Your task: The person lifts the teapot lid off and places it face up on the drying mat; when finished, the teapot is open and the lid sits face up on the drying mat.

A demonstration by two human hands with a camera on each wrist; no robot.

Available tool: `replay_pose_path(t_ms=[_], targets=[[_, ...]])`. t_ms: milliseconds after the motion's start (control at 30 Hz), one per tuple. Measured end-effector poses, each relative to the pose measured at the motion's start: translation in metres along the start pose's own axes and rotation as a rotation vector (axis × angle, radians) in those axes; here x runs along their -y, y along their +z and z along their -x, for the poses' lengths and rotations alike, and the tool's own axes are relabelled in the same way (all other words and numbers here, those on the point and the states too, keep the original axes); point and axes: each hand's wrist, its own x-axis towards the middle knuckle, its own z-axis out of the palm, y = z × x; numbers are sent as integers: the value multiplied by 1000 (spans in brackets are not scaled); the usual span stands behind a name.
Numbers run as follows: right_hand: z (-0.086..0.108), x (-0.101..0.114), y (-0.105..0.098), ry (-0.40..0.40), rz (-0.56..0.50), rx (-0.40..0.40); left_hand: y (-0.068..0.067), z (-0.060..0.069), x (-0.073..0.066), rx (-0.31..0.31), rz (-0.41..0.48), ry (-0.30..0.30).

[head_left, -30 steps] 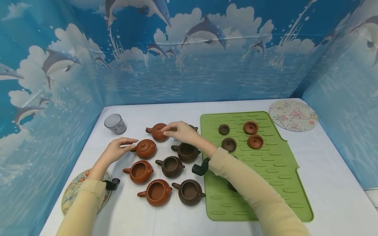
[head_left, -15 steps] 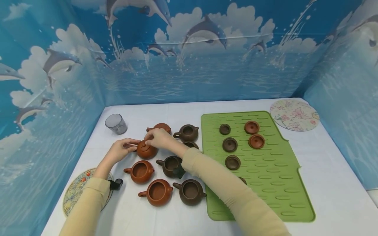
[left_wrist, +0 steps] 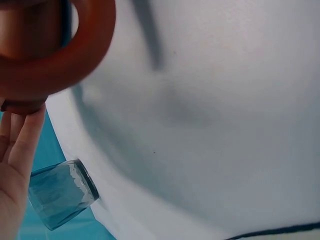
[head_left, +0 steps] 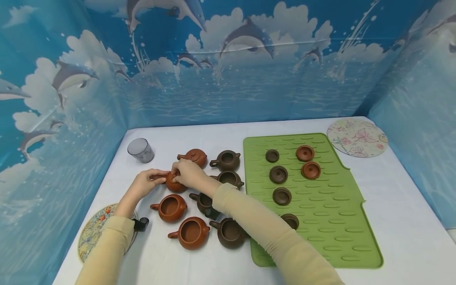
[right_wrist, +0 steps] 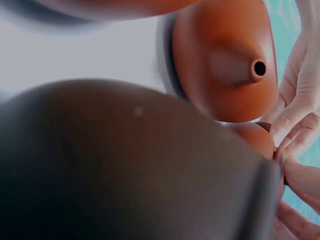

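Note:
My left hand [head_left: 144, 183] pinches the handle side of a lidded red-brown clay teapot [head_left: 176, 185] in the head view. From the other side my right hand [head_left: 189, 174] reaches over it, thumb and fingers pinching at its lid, which they mostly hide. In the right wrist view my right fingers [right_wrist: 303, 176] and the left hand [right_wrist: 300, 92] meet at this teapot. Just behind it sits another lidded red-brown teapot [head_left: 196, 157]. Two lidless red-brown teapots [head_left: 169, 208] [head_left: 192, 233] stand in front. A large looped handle [left_wrist: 95, 50] fills the left wrist view's upper left.
Several lidless dark brown teapots [head_left: 227, 160] stand to the right, partly under my right forearm. A green mat [head_left: 327, 221] bears several lids, dark [head_left: 278, 174] and red-brown [head_left: 311, 170]. A glass [head_left: 141, 150] stands back left; a patterned round mat [head_left: 92, 237] lies under the left forearm.
My right hand has moved left and toward me, from the back lidded teapot to the one beside my left hand. The left hand has moved slightly right, onto that teapot's handle side.

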Motion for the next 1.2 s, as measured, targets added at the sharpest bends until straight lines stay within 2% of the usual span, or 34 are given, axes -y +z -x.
replay_pose_path(t_ms=[233, 367, 567, 833, 967, 1200], targets=[[3, 3, 1, -21, 49, -13, 1, 2, 4, -11, 11, 8], [7, 1, 0, -7, -41, -57, 1, 2, 4, -15, 6, 17], [15, -9, -9, 93, -352, -127, 0, 1, 5, -15, -1, 23], [34, -26, -47, 279, -1014, -18, -2, 1, 4, -20, 1, 27], [52, -41, -70, 322, -1211, -4, -1, 1, 3, -18, 2, 26], [103, -79, -98, 264, -1406, -1, 1, 1, 4, -27, 6, 39]])
